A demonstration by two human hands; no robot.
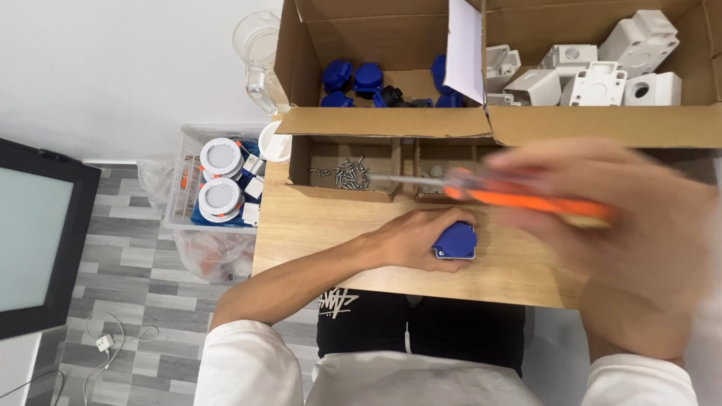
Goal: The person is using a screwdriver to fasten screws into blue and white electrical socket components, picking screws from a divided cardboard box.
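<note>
— What carries it all?
— A light wooden table point(331, 240).
— What sits on it?
— A blue socket part point(456, 242) near the centre. At twelve o'clock, a low cardboard tray point(344, 192) of screws point(347, 174), with big cardboard boxes point(391, 120) behind.

blue socket part point(456, 241) on table, orange-handled screwdriver point(481, 192) raised

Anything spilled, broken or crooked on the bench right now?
Nothing stands out. The screws stay inside their small box, the left hand holds the blue part flat on the table, the right hand grips the screwdriver.
</note>
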